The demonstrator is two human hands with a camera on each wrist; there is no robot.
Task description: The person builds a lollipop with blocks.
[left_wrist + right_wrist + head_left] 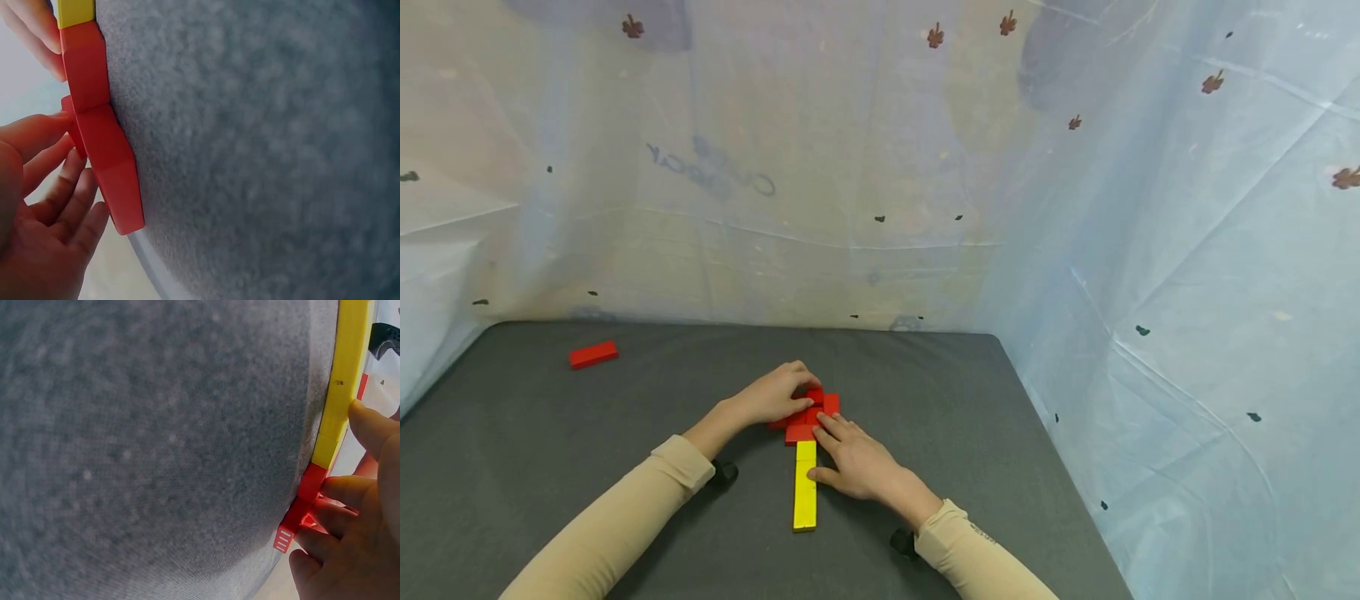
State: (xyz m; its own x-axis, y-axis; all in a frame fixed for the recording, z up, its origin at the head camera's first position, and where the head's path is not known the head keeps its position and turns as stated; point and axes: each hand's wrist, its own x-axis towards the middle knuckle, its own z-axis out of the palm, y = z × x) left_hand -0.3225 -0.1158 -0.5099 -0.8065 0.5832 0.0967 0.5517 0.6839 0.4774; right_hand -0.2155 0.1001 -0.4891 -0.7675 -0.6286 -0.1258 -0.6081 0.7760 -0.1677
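Observation:
Several flat red blocks lie packed together on the dark grey table, forming a cluster. A yellow strip of blocks, with a seam near its far end, runs from the cluster toward the person. At the far side of the cluster, the left hand pinches a small red block between thumb and fingers. From the right, the other hand has its fingers spread and nearly straight, fingertips on the red blocks, as the right wrist view also shows. Its thumb touches the side of the yellow strip.
One separate red block lies at the table's far left. Behind and to the right of the table hangs a pale translucent sheet with small leaf prints. Dark wrist devices show under both sleeves.

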